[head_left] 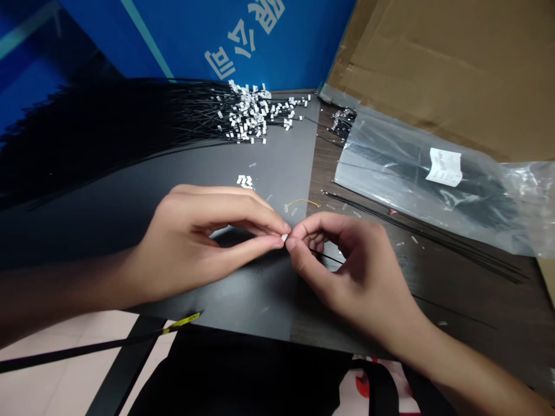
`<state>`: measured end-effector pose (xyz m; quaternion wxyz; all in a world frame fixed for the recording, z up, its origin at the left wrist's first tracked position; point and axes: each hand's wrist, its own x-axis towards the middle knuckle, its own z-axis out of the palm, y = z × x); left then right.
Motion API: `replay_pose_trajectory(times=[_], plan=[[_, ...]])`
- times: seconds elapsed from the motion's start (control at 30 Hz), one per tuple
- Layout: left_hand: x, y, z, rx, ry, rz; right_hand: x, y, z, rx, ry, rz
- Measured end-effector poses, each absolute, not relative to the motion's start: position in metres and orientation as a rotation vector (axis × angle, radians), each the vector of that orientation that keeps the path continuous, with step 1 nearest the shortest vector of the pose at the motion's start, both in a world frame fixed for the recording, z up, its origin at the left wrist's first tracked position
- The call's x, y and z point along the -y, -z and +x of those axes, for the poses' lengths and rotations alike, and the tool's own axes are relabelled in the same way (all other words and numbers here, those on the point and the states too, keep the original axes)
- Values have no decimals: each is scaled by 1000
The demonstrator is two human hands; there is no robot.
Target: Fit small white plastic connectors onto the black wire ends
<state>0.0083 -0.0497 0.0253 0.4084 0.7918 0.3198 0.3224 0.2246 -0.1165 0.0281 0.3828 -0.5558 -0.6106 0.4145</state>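
My left hand (203, 242) pinches a tiny white connector (284, 237) between thumb and forefinger. My right hand (347, 266) meets it fingertip to fingertip, pinching a thin black wire (327, 257) that runs back under its fingers. Both hands hover just above a dark grey mat (243, 289). A small group of white connectors (245, 181) lies on the mat just beyond my left hand.
A big bundle of black wires with white connectors (249, 112) fans across the back of the mat. A clear plastic bag of black wires (433, 179) lies at right, with loose black wires (425, 234) beside it. Cardboard (455, 63) and a blue panel (195, 34) stand behind.
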Motion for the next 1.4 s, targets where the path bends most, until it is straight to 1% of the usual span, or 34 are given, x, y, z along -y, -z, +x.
replay_pose_trajectory(times=[0.27,0.63,0.93,1.17,1.3,1.4], plan=[[54,-25,9,-808,-858,2026,114,-31,224,1430,-1213,-1394],[60,-32,6,-855,-866,1873,113,-29,227,1280,-1480,-1304],[52,-30,5,-740,-867,1970,114,-30,228,1279,-1492,-1266],[56,-30,6,-740,-905,1990,111,-27,226,1295,-1430,-1289],[48,-25,10,-786,-919,1810,110,-25,225,1243,-1433,-1278],[40,-25,13,-780,-860,1723,110,-21,225,1171,-1477,-1269]])
